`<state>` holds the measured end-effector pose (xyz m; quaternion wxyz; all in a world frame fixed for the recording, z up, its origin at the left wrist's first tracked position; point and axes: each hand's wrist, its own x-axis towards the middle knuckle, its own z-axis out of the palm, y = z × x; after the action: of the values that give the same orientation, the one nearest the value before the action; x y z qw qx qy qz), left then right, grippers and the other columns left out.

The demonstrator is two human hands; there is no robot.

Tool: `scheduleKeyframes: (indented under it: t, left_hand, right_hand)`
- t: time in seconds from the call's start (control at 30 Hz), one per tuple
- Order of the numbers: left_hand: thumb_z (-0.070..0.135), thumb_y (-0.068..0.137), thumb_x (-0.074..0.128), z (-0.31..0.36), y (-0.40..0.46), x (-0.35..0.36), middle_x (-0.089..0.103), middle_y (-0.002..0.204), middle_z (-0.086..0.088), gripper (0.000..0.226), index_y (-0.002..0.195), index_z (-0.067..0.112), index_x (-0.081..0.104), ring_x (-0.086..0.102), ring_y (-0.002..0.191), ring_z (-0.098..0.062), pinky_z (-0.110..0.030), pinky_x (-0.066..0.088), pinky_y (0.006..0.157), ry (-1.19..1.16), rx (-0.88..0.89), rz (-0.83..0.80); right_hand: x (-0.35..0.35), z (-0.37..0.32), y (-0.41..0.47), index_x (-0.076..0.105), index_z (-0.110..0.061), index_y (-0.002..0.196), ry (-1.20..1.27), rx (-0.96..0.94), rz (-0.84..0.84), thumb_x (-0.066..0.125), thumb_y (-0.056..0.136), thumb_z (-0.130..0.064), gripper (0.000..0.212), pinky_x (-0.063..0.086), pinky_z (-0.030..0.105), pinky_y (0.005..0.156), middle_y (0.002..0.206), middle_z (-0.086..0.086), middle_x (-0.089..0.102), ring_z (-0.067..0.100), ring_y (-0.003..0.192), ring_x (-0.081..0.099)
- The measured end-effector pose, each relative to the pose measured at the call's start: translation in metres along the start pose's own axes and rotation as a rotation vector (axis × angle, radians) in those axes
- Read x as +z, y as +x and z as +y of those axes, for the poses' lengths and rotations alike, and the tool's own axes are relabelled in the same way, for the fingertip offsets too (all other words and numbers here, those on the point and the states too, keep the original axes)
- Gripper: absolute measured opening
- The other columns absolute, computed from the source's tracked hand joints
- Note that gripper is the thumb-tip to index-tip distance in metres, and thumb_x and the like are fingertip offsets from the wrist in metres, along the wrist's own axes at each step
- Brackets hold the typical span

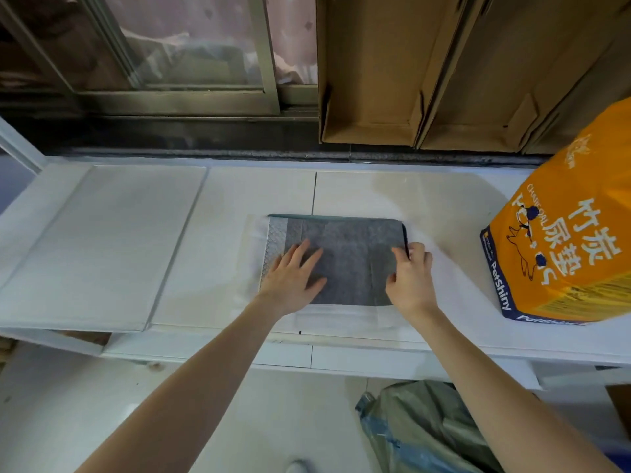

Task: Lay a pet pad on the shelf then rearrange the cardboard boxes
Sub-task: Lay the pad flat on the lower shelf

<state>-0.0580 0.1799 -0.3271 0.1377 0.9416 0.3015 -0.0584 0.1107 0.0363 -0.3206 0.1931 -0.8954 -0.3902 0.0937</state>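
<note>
A folded grey pet pad [351,254] with white borders lies in the middle of the white shelf [426,203]. My left hand [292,276] rests flat on the pad's left part, fingers spread. My right hand [411,278] pinches the pad's right edge between thumb and fingers. Flat brown cardboard boxes [368,80] stand upright on the dark ledge behind the shelf, at the upper right.
An orange pack of pet pads [563,240] stands on the shelf's right end. A white panel [102,244] lies on the shelf's left part. A window frame [177,97] is behind. A grey-green bag [420,428] sits on the floor below.
</note>
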Motion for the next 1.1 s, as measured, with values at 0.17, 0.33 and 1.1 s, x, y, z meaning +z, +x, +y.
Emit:
scheduleKeyframes:
  t: [0.17,0.33,1.1]
  left_hand:
    - [0.055,0.094,0.029,-0.006,0.004,0.011,-0.009,0.160,-0.001,0.067,0.150,0.032,0.000,-0.007,0.147,-0.021,-0.041,0.000,0.118,0.051,-0.018,-0.093]
    - [0.064,0.091,0.023,-0.009,0.006,0.007,-0.018,0.158,0.002,0.071,0.148,0.036,-0.009,-0.014,0.146,-0.018,-0.041,-0.004,0.118,0.133,-0.027,-0.203]
    - [0.072,0.084,0.031,0.077,-0.124,-0.244,-0.013,0.159,0.002,0.083,0.147,0.036,-0.009,-0.005,0.147,-0.018,-0.046,-0.004,0.116,0.257,0.088,0.237]
  right_hand:
    - [0.014,-0.012,-0.005,0.024,-0.017,0.147,-0.187,-0.322,-0.191,0.044,0.095,-0.031,0.057,0.014,0.046,0.118,0.159,0.005,0.009,0.027,0.145,0.009]
    - [0.026,-0.012,-0.006,-0.002,-0.026,0.149,-0.264,-0.254,-0.441,0.028,0.096,-0.049,0.065,0.000,0.046,0.118,0.159,0.001,-0.014,0.022,0.145,-0.015]
    - [-0.248,-0.104,-0.071,0.002,-0.028,0.149,-0.208,-0.466,-0.087,0.040,0.090,-0.057,0.077,0.011,0.047,0.118,0.160,-0.001,-0.006,0.018,0.147,0.000]
